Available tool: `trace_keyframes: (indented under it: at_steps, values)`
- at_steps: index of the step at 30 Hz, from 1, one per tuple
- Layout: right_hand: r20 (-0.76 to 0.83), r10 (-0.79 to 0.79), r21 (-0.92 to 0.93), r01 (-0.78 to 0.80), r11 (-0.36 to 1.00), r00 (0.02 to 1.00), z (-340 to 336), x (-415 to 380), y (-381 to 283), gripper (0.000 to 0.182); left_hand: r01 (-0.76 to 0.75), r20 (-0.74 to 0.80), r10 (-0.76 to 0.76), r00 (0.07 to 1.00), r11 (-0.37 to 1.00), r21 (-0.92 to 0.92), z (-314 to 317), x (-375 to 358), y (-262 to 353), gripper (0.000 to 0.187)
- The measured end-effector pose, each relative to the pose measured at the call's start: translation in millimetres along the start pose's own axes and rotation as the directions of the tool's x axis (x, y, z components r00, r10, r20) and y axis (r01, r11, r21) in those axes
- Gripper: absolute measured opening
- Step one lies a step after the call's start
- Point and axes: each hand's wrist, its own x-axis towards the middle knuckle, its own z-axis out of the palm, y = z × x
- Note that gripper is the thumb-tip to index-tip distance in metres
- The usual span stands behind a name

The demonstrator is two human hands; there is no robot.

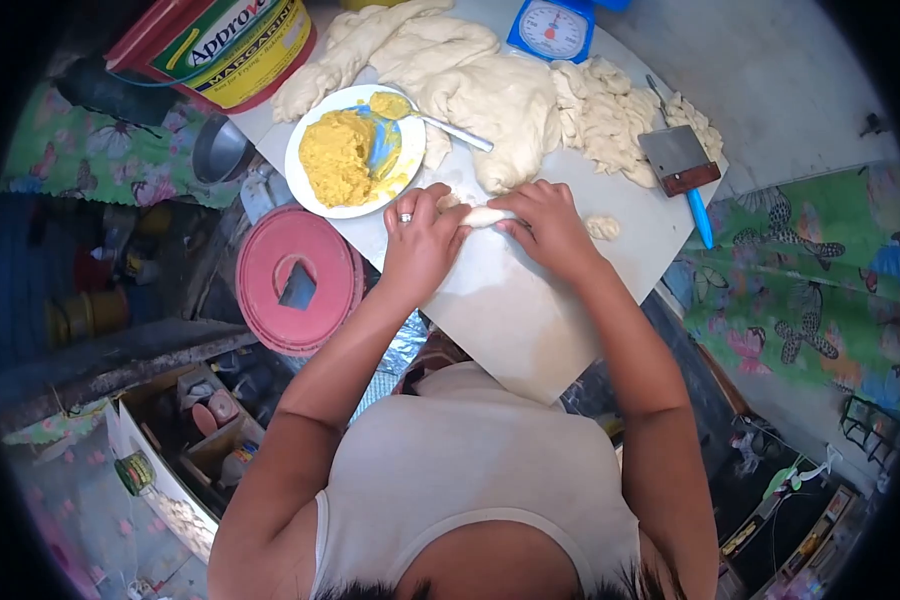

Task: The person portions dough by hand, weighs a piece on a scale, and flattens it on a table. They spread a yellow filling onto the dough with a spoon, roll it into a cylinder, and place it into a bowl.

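Note:
Between my two hands is a small piece of dough [486, 217], stretched just above the tabletop. My left hand [422, 238] pinches its left end, with a ring showing on one finger. The right end is gripped by the curled fingers of my right hand [552, 226]. Left of them stands a white plate [305, 190] holding a soft yellow mass [338, 158], and a metal spoon [455, 131] rests across its rim. A large heap of dough [490, 95] lies beyond my hands. To the right of my right hand sits a small dough lump [602, 227].
On the right lie a dough scraper [675, 155] and a blue-handled tool [700, 218] partly under it. At the back are a blue scale [552, 30] and a margarine bucket [220, 50]. A round red lid [270, 310] is below the table's left edge [370, 255].

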Motion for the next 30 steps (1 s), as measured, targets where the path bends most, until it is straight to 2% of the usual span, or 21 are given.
trace_keyframes:
  at_steps: [3, 5, 6, 7, 8, 9, 11, 12, 14, 15, 16, 17, 18, 20, 22, 24, 25, 26, 28, 29, 30]
  values:
    - [0.054, 0.081, 0.105, -0.086, 0.991, 0.995, -16.4, -4.1, -7.3, 0.028, -0.017, 0.032, 0.021, 0.999, 0.993, -0.119, -16.7, 1.3, 4.9, 0.027]
    - [0.103, 0.153, 0.348, -0.179, 0.92, 0.983, -29.7, -21.3, -22.4, 0.023, -0.016, 0.066, 0.031, 0.997, 0.977, -0.213, -37.9, -3.2, 15.8, 0.025]
    - [0.099, 0.161, 0.345, -0.185, 0.92, 0.982, -32.8, -32.6, -26.5, 0.023, -0.027, 0.183, 0.081, 0.98, 0.96, -0.279, -48.2, -6.5, 19.8, 0.024]
    - [0.281, 0.178, 0.408, -0.285, 0.867, 0.943, -36.1, -45.3, -30.3, 0.023, -0.029, 0.294, 0.135, 0.946, 0.94, -0.34, -54.5, -11.5, 22.8, 0.024]
    - [0.453, 0.17, 0.449, -0.388, 0.805, 0.875, -37.4, -56.8, -36.1, 0.023, -0.033, 0.294, 0.14, 0.945, 0.939, -0.341, -55.3, -18.1, 26.2, 0.024]
    - [0.449, 0.174, 0.449, -0.39, 0.804, 0.876, -34.5, -68.5, -43.4, 0.023, -0.041, 0.352, 0.155, 0.923, 0.949, -0.312, -53.1, -25.1, 30.1, 0.026]
    - [0.171, 0.22, -0.022, -0.22, 0.975, 0.96, -25.0, -94.3, -57.2, 0.028, -0.035, 0.38, 0.132, 0.916, 0.967, -0.252, -41.5, -38.6, 32.0, 0.034]
    - [0.166, 0.228, -0.025, -0.227, 0.974, 0.959, -23.6, -102.0, -62.4, 0.028, -0.043, 0.38, 0.142, 0.914, 0.966, -0.256, -40.8, -42.7, 31.3, 0.034]
    - [0.064, 0.33, -0.051, -0.327, 0.944, 0.942, -20.0, -114.4, -72.9, 0.045, -0.09, 0.229, 0.16, 0.96, 0.953, -0.289, -44.9, -52.7, 25.7, 0.037]
    - [0.061, 0.338, -0.05, -0.336, 0.941, 0.939, -14.4, -120.3, -81.1, 0.045, -0.114, 0.295, 0.23, 0.927, 0.925, -0.363, -47.7, -59.1, 22.8, 0.04]
    - [0.124, 0.217, -0.089, -0.207, 0.974, 0.968, -6.7, -123.3, -89.7, 0.053, -0.119, 0.298, 0.236, 0.925, 0.924, -0.364, -45.8, -66.0, 24.0, 0.04]
    - [0.187, 0.093, -0.121, -0.071, 0.99, 0.978, 0.4, -124.0, -94.2, 0.06, -0.229, 0.345, 0.341, 0.874, 0.917, -0.326, -40.3, -73.5, 24.7, 0.045]
    - [0.178, 0.099, -0.126, -0.077, 0.989, 0.979, 7.0, -121.9, -92.6, 0.06, -0.342, 0.392, 0.438, 0.809, 0.893, -0.292, -33.5, -78.4, 23.7, 0.05]
    - [0.218, 0.179, -0.315, -0.104, 0.943, 0.959, 17.5, -112.1, -78.5, 0.067, -0.372, 0.459, 0.418, 0.784, 0.908, -0.193, -21.3, -68.3, 18.3, 0.061]
    - [0.122, 0.221, -0.464, -0.141, 0.874, 0.968, 13.2, -86.6, -46.6, 0.066, -0.307, 0.443, 0.243, 0.863, 0.949, 0.077, -12.2, -40.2, 13.0, 0.064]
    - [0.011, 0.364, -0.375, -0.334, 0.865, 0.931, 7.0, -64.3, -14.6, 0.065, -0.26, 0.34, 0.214, 0.916, 0.961, 0.095, -10.2, -13.0, 5.9, 0.064]
    - [-0.157, 0.343, -0.367, -0.377, 0.85, 0.926, -1.5, -56.3, -9.5, 0.06, -0.206, 0.229, 0.178, 0.957, 0.972, 0.108, -14.1, -1.4, 4.3, 0.063]
    - [-0.169, 0.335, -0.372, -0.375, 0.849, 0.927, -12.6, -54.5, -8.8, 0.06, -0.212, 0.217, 0.184, 0.959, 0.971, 0.113, -21.5, 5.2, 5.4, 0.063]
    - [-0.293, 0.348, -0.017, -0.369, 0.929, 0.891, -37.1, -54.7, -18.9, 0.052, -0.175, 0.216, 0.21, 0.954, 0.97, -0.171, -37.0, 6.9, 12.6, 0.061]
    - [-0.32, 0.244, -0.094, -0.287, 0.953, 0.915, -39.4, -57.9, -26.3, 0.045, -0.248, 0.223, 0.293, 0.93, 0.946, -0.21, -38.8, 2.1, 16.2, 0.057]
    - [-0.318, 0.244, -0.094, -0.286, 0.954, 0.916, -34.9, -62.0, -32.0, 0.045, -0.245, 0.224, 0.291, 0.93, 0.947, -0.21, -35.1, -2.2, 17.4, 0.057]
